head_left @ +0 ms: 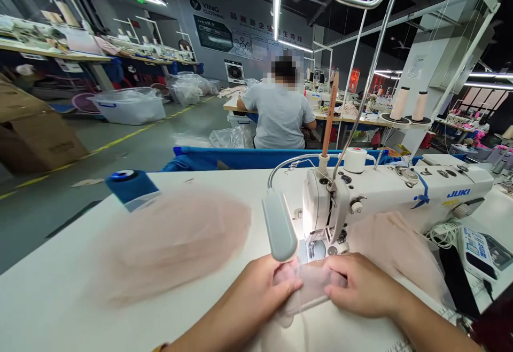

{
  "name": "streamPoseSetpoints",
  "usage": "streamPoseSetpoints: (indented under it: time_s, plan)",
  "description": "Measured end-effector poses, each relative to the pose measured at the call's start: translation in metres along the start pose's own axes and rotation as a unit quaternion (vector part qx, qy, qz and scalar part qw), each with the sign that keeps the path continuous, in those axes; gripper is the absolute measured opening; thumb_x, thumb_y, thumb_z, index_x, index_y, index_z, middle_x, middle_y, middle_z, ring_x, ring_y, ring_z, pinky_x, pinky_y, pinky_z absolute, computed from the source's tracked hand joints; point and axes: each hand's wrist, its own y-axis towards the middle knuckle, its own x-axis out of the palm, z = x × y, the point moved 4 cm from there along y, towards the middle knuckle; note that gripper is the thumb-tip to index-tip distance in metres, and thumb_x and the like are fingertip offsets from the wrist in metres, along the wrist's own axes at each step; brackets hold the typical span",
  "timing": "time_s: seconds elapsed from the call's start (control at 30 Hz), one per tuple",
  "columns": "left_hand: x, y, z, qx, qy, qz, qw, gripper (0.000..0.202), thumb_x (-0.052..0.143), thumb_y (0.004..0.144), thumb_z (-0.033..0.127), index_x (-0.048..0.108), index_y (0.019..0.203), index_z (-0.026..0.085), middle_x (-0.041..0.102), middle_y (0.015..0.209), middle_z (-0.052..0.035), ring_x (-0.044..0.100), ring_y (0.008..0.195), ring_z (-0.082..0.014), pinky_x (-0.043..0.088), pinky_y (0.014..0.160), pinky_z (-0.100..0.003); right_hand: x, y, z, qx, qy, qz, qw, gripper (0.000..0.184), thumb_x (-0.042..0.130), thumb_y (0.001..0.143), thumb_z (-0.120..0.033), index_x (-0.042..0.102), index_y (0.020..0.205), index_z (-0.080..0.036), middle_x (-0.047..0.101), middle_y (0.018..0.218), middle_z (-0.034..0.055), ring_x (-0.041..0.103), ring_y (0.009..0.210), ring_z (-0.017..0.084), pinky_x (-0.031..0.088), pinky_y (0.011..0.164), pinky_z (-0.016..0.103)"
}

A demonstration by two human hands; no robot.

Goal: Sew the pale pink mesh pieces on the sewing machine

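Observation:
A piece of sheer pale pink fabric [313, 282] is stretched between my hands, just in front of the needle area of a white sewing machine [385, 194]. My left hand [276, 282] pinches its left side, thumb on top. On the right side, my right hand [355, 285] grips it with thumb and fingers closed. The fabric's far edge lies close to the metal needle plate [316, 250]. A grey lamp head [279, 226] hangs above my left fingers and lights the spot. Whether the fabric is under the presser foot I cannot tell.
More sheer pink fabric [176, 245] lies on the white table to the left, beside a blue thread cone [130, 184]. Another pink piece [395, 250] rests under the machine arm. A control box [479, 253] sits at right. A person in grey [280, 111] sits ahead.

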Motion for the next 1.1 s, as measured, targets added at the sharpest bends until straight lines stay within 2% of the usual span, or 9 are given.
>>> streamPoseSetpoints:
  time_s: [0.13,0.2,0.33,0.5,0.57,0.8,0.97,1.03,1.1]
  plan:
    - [0.009,-0.003,0.010,-0.065,-0.086,-0.086,0.990,0.024,0.062,0.085,0.048,0.062,0.085,0.024,0.058,0.072,0.0049,0.054,0.069,-0.0189,0.040,0.064,-0.027,0.003,0.002,-0.007,0.005,0.085,0.030,0.996,0.013,0.077,0.092,-0.025,0.070,0.103,-0.024,0.075,0.100,0.0007,0.068,0.098,0.023,0.048,0.085,0.029]
    - [0.010,-0.004,0.013,-0.067,-0.093,-0.077,0.990,0.029,0.061,0.087,0.053,0.062,0.088,0.024,0.057,0.074,0.0047,0.051,0.070,-0.0191,0.039,0.065,-0.028,0.008,0.004,-0.008,0.004,0.105,0.057,0.993,0.004,0.073,0.094,-0.023,0.069,0.097,-0.023,0.074,0.093,0.0002,0.068,0.092,0.022,0.047,0.083,0.030]
    - [0.013,-0.007,0.010,-0.060,-0.064,-0.050,0.995,0.041,0.055,0.090,0.062,0.058,0.077,0.023,0.055,0.071,0.0025,0.051,0.070,-0.0204,0.038,0.065,-0.030,0.015,0.004,-0.006,-0.016,0.111,0.089,0.990,0.006,0.068,0.094,-0.020,0.065,0.091,-0.023,0.067,0.086,-0.0012,0.064,0.085,0.020,0.047,0.080,0.029]
    - [0.015,-0.009,0.013,-0.036,-0.069,-0.063,0.995,0.047,0.048,0.097,0.061,0.068,0.082,0.021,0.072,0.086,-0.0049,0.066,0.084,-0.0262,0.048,0.075,-0.032,0.018,0.004,0.001,0.003,0.127,0.108,0.986,0.010,0.070,0.095,-0.027,0.068,0.103,-0.023,0.063,0.087,-0.0007,0.061,0.082,0.020,0.048,0.076,0.029]
    - [0.016,-0.009,0.014,-0.027,-0.065,-0.056,0.996,0.048,0.048,0.098,0.061,0.070,0.084,0.021,0.074,0.088,-0.0054,0.067,0.085,-0.0262,0.049,0.076,-0.032,0.018,0.004,0.001,-0.005,0.130,0.114,0.985,0.008,0.069,0.096,-0.029,0.067,0.100,-0.023,0.060,0.085,-0.0013,0.059,0.080,0.020,0.047,0.075,0.030]
    - [0.026,-0.008,-0.004,0.011,-0.096,0.005,0.995,0.037,0.057,0.099,0.054,0.074,0.087,0.024,0.068,0.083,-0.0003,0.062,0.072,-0.0205,0.048,0.062,-0.027,0.019,0.005,-0.005,-0.049,0.130,0.126,0.982,0.013,0.063,0.096,-0.024,0.057,0.085,-0.024,0.050,0.072,-0.0052,0.052,0.071,0.017,0.043,0.072,0.029]
    - [0.031,-0.010,-0.006,0.024,-0.127,0.010,0.992,0.040,0.056,0.104,0.055,0.070,0.084,0.024,0.063,0.078,0.0011,0.056,0.066,-0.0174,0.046,0.057,-0.025,0.020,0.004,0.000,-0.016,0.154,0.128,0.980,0.004,0.065,0.095,-0.026,0.062,0.095,-0.023,0.057,0.082,-0.0022,0.057,0.077,0.018,0.044,0.072,0.029]
    - [0.030,-0.011,-0.006,0.021,-0.132,0.014,0.991,0.043,0.056,0.104,0.057,0.067,0.080,0.023,0.059,0.076,0.0019,0.052,0.063,-0.0160,0.044,0.054,-0.024,0.021,0.005,0.002,0.000,0.169,0.124,0.978,0.008,0.065,0.095,-0.028,0.064,0.100,-0.022,0.058,0.086,-0.0009,0.058,0.079,0.019,0.045,0.071,0.029]
    - [0.030,-0.012,-0.005,0.018,-0.136,0.010,0.991,0.044,0.056,0.104,0.059,0.067,0.080,0.023,0.058,0.076,0.0020,0.050,0.062,-0.0153,0.042,0.052,-0.023,0.021,0.005,0.001,-0.002,0.172,0.115,0.978,0.006,0.064,0.096,-0.029,0.063,0.097,-0.022,0.056,0.084,-0.0016,0.057,0.078,0.019,0.044,0.071,0.029]
